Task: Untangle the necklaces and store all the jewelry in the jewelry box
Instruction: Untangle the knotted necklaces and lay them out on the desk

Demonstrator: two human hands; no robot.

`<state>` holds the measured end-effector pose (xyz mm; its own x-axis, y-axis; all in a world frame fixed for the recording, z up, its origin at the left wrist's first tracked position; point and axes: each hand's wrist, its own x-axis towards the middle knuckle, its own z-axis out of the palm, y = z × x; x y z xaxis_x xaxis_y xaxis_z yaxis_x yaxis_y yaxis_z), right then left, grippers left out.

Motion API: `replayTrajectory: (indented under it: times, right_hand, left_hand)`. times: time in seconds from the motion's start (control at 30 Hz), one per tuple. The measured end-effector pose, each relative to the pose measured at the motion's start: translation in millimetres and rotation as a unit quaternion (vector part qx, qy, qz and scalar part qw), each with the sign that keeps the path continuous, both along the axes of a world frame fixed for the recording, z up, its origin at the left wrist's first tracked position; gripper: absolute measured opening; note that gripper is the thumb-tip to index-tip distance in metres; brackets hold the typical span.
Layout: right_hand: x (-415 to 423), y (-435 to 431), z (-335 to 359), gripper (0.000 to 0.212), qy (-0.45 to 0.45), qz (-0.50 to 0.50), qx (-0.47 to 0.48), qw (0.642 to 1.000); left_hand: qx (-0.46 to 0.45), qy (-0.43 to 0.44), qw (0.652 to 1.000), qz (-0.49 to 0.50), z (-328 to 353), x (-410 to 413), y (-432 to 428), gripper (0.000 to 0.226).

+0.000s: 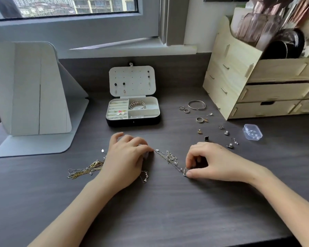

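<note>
Head view, my left hand (127,157) curled, pinching one end of fine silver chain (169,158), my right hand (209,161) pinching its small flat pendant (185,172), dark woodgrain desk (168,211).

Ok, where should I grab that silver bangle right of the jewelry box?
Pinch the bangle by its thin band on the right side, coming from above, one finger inside the loop. It lies flat on the desk, and rings lie close on its left.

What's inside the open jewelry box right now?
The jewelry box holds a bracelet in its back right compartment, small pale pieces in the ring slots, and studs on the lid. The front compartment's contents are too small to tell.
</note>
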<state>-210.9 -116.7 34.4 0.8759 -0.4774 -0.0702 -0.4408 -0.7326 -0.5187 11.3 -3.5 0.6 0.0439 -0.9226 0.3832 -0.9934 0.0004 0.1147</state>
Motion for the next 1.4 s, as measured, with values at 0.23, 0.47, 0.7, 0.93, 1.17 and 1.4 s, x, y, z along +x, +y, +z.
replayTrajectory:
  times: [0.23,0.47,0.7,0.93,1.17,1.4]
  right_hand:
    - [7.6,-4.0,-0.4,0.014,-0.028,-0.038,0.021,0.999]
    - [42.7,-5.9,-11.8,0.018,-0.041,-0.097,-0.029,0.994]
    - [54.5,-12.7,-7.4,0.014,-0.004,-0.057,-0.019,0.998]
    - [58.9,-23.5,-3.8,0.010,-0.020,-0.025,0.038,0.999]
    - [52.6,-34.1,-8.0,0.012,-0.078,-0.039,0.109,0.990]
    - [55.5,-37.3,-18.5,0.010,-0.130,-0.093,0.031,0.987]
  left_hand:
    - [-0.010,0.040,0.999,-0.026,7.2,-2.5,4.1,0.037]
    - [0.021,0.055,0.998,0.024,2.6,-10.0,24.0,0.032]
    - [0.134,0.078,0.986,0.067,5.3,19.8,42.4,0.063]
    - [0.088,0.009,0.996,-0.020,28.6,-14.1,23.9,0.048]
    - [0.141,-0.026,0.985,-0.097,-3.0,-36.5,7.0,0.049]
    - [0.155,-0.011,0.982,-0.111,-5.9,-26.2,8.4,0.050]
